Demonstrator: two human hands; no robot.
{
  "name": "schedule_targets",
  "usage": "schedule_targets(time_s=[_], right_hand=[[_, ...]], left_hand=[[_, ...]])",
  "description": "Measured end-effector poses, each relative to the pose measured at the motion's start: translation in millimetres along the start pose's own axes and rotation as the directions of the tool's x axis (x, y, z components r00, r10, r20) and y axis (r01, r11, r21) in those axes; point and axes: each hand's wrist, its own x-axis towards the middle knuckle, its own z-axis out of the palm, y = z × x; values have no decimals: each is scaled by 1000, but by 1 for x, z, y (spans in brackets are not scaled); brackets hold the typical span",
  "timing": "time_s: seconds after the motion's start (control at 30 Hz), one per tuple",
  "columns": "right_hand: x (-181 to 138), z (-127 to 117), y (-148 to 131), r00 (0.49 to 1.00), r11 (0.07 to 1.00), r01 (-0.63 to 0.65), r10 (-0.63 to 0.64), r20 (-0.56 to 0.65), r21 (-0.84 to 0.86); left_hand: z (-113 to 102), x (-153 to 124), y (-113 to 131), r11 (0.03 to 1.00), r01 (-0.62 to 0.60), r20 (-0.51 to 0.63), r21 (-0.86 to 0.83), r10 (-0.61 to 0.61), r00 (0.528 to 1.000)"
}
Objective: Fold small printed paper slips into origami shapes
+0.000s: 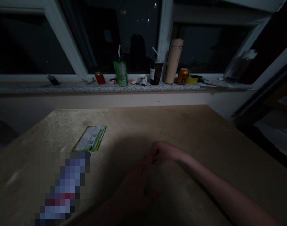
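Note:
In the dim head view my left hand (136, 179) reaches over the tabletop (181, 125) in deep shadow, its fingers stretched out and the thumb apart. Its fingertips meet the fingers of my right hand (165, 150); whether they touch or only overlap in view is hard to tell. My right hand is curled closed, low over the wood, and anything inside it is hidden. To the left lies a flat green and white printed packet (90, 138). Nearer to me is a long bluish object (68, 182), pixelated beyond recognition.
Behind the table a speckled stone windowsill (75, 89) holds a green drink cup (121, 72) with a straw, a red jar (99, 78), a dark drink cup (155, 73), a tall beige flask (173, 61) and a golden can (183, 76). Dark windows rise behind.

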Motion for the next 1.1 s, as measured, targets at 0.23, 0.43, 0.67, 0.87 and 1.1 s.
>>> schedule_targets(time_s=[0.23, 0.43, 0.67, 0.87, 1.1], right_hand=[[2, 4, -5, 996, 992, -86, 84, -32, -92], [2, 3, -6, 995, 989, -97, 93, -35, -109], [1, 1, -8, 993, 982, -120, 117, -26, -145], [0, 4, -7, 994, 979, -90, 76, -84, -181], [3, 6, -16, 977, 943, -196, 164, -139, -269]], left_hand=[[14, -10, -2, 974, -25, -23, 227, 31, 999], [20, -19, -4, 914, 31, -158, 405, 36, 987], [10, -16, -13, 873, 17, -136, 487, 57, 989], [2, -6, -8, 879, -31, -41, 476, 58, 997], [6, -6, -6, 888, -23, -53, 460, 54, 997]])
